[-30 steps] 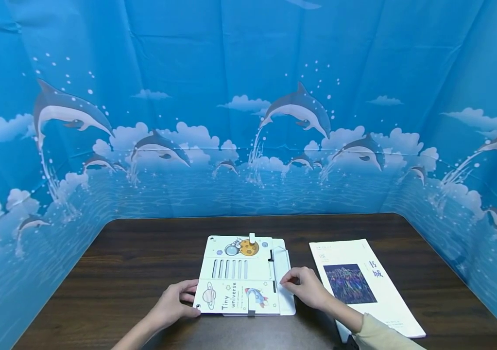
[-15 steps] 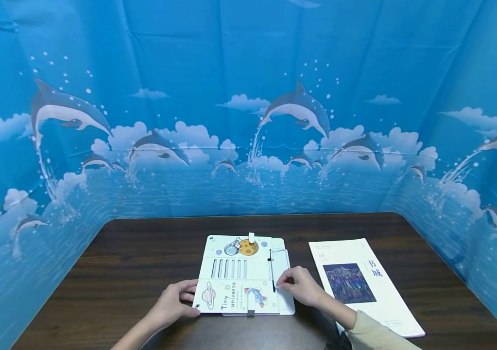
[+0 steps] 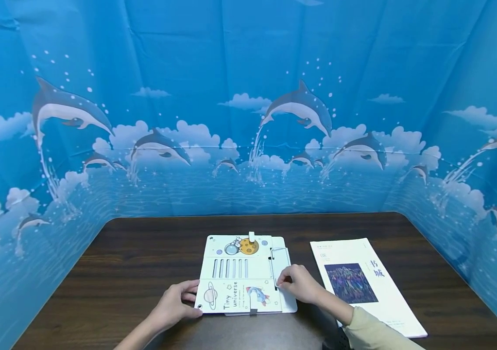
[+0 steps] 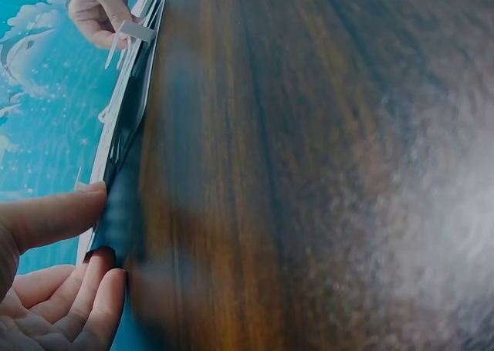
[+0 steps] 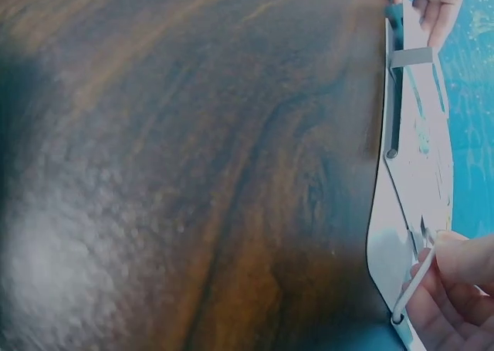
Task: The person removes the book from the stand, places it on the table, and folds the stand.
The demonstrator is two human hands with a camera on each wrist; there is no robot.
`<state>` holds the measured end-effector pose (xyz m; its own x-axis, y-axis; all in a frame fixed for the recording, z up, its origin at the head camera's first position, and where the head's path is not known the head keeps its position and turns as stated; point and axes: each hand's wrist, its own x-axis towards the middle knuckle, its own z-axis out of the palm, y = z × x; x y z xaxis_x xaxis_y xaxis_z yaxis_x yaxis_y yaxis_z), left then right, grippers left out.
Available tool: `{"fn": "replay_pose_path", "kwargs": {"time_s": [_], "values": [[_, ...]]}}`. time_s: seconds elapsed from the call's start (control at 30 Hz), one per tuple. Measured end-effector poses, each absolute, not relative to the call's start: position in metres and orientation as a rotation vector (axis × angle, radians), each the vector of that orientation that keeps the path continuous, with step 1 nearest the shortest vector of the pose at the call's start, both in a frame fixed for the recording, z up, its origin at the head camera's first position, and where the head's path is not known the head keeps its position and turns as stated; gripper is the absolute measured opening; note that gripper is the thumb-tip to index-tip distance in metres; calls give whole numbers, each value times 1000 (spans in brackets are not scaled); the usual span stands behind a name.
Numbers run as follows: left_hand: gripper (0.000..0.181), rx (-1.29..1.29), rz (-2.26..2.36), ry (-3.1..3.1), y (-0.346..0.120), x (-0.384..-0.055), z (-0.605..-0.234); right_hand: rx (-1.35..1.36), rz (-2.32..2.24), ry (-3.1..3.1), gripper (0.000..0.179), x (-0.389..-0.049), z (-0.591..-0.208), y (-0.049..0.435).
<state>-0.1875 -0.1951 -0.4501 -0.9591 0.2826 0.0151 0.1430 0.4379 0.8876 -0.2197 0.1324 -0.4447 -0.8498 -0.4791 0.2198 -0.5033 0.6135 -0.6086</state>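
Note:
A white folding book stand (image 3: 235, 270) printed with an astronaut, planets, a rocket and "Tiny universe" lies on the dark table. At its near left corner my left hand (image 3: 174, 301) grips the edge, with the thumb (image 4: 58, 216) above and the fingers underneath. My right hand (image 3: 302, 284) is over the stand's right side. Between its thumb and fingers it pinches a white wire support (image 5: 417, 281), hinged to the back plate (image 5: 384, 247). A grey clip (image 5: 411, 57) sits on the near edge, and a white clip (image 3: 251, 237) on the far edge.
To the right lies a white book (image 3: 388, 301) with a dark picture on its cover, partly under my right forearm. The dark wooden table (image 3: 143, 257) is walled by a blue dolphin-print curtain (image 3: 213, 121).
My right hand has shifted slightly left over the stand, with the wire support pinched in its fingers. My left hand keeps its grip on the corner, and the stand has hardly moved.

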Motion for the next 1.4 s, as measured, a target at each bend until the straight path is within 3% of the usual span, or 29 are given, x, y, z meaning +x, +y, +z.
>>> {"fn": "replay_pose_path", "kwargs": {"time_s": [0.4, 0.7, 1.4], "values": [[70, 379, 1512, 2552, -195, -189, -449, 858, 1090, -2750, 6, -218, -440, 125], [71, 375, 1500, 2555, -195, -190, -451, 1079, 1085, -2789, 28, -200, -435, 99], [71, 384, 1501, 2572, -195, -187, -449, 1284, 908, -2787, 24, -204, -432, 88]]}}
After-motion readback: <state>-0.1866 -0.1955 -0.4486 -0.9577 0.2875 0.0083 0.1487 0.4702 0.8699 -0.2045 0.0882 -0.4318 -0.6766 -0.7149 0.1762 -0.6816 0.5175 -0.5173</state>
